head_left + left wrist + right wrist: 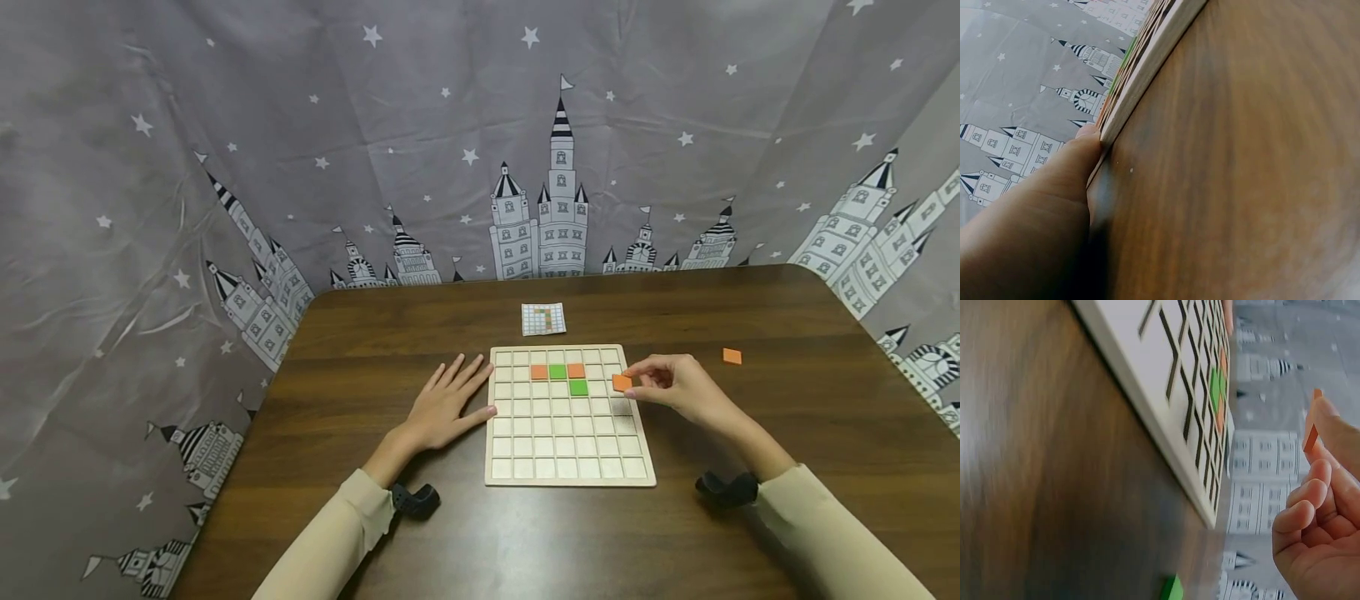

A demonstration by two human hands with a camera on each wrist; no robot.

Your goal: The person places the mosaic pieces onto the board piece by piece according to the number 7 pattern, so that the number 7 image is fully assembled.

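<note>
A pale wooden grid board (553, 472) lies on the table in the head view. In its upper rows sit an orange tile (539, 372), a green tile (557, 372) and a second orange tile (575, 371) side by side, with another green tile (578, 387) one row nearer. My right hand (678, 385) pinches a square orange tile (621, 382) between thumb and index finger, over the board's right side. Fingers spread, my left hand (441, 410) rests at the board's left edge; its thumb touches the board's side in the left wrist view.
A small printed card (543, 319) with a coloured grid pattern lies behind the board. One loose orange tile (732, 357) is on the table to the right. The right wrist view also shows a green piece (1172, 588) on the table. A castle-print curtain (420, 150) hangs behind.
</note>
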